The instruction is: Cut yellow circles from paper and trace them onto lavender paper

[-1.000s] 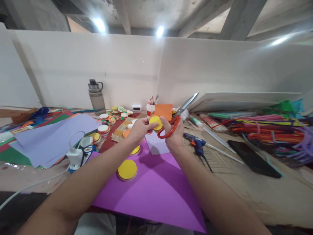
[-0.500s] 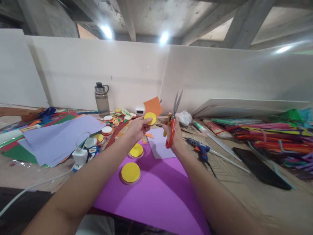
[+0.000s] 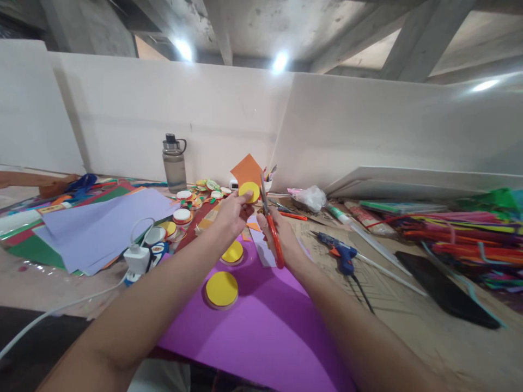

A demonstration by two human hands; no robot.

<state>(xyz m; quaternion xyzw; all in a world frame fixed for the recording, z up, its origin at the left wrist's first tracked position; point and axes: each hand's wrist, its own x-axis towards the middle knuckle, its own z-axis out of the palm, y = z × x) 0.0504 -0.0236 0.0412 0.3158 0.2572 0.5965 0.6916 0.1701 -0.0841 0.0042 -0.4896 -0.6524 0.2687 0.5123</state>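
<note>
Near the far edge of the surface (image 3: 412, 340), left of the middle, our water bottle (image 3: 174, 169) stood upright (black lid on), with see-through walls and what looked like clear liquid inside. Nearer the middle of that edge, a small white cup (image 3: 267, 185) held pens and other thin sticks, partly hidden behind the scissors. To its right lay a crumpled clear plastic bag (image 3: 314, 198); we could not tell what was in it.

Our left hand (image 3: 232, 218) was closed, pinching a yellow disc (image 3: 250, 191) between thumb and fingers, with an orange paper piece (image 3: 247, 166) upright behind the disc. The disc was at the fingertips, above the surface and toward its far edge. Our right hand (image 3: 281, 237) gripped the red-handled scissors (image 3: 274, 242), blades pointing up just beside the orange paper's right side; whether they touched it, we could not tell.

Below the hands, toward the near edge, a purple sheet (image 3: 265, 332) carried two yellow-topped round pieces (image 3: 222, 288), apart from each other. A blue glue gun (image 3: 343, 256) lay right of our right hand.
</note>
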